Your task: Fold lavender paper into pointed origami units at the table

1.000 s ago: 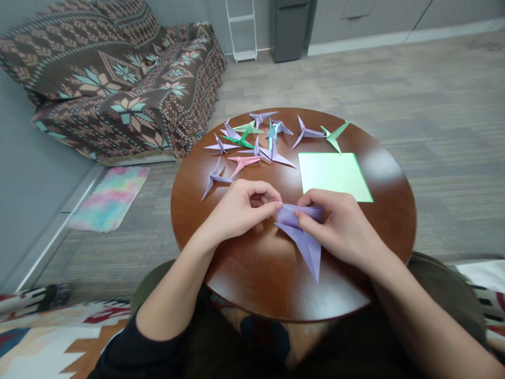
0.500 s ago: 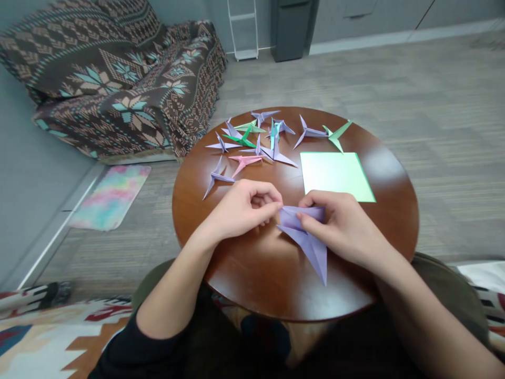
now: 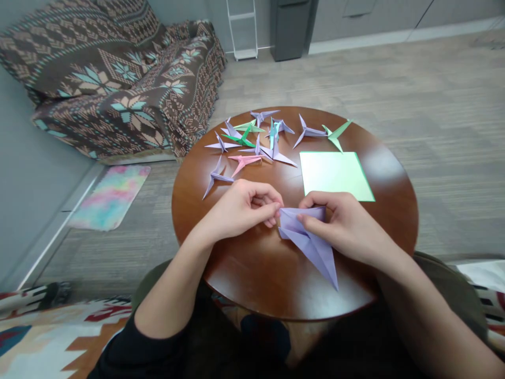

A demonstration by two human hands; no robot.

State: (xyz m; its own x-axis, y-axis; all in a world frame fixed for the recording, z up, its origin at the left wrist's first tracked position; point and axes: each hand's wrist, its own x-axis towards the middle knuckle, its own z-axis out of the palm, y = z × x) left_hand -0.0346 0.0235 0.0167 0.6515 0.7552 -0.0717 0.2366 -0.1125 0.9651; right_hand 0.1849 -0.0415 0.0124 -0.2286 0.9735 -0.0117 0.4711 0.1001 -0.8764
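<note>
A partly folded purple origami paper (image 3: 315, 250) is held between both hands over the near half of the round table, one long point slanting down toward me. My left hand (image 3: 252, 208) pinches its upper left corner between thumb and fingertips. On the other side, my right hand (image 3: 341, 221) grips the paper with the thumb on top and the fingers behind, which hides its right part. Just beyond my right hand lies a stack of light green square paper (image 3: 335, 175).
Folded paper pieces crowd the far left of the brown table (image 3: 252, 279), among them a pink one (image 3: 245, 162), a green one (image 3: 241, 139) and several purple ones. A light green one (image 3: 336, 136) lies at the far right. A covered sofa (image 3: 130, 100) stands beyond.
The lower point of the purple paper has swung slightly to the right, and its lower left flap has shifted. Both hands keep their hold, nearly in place.
</note>
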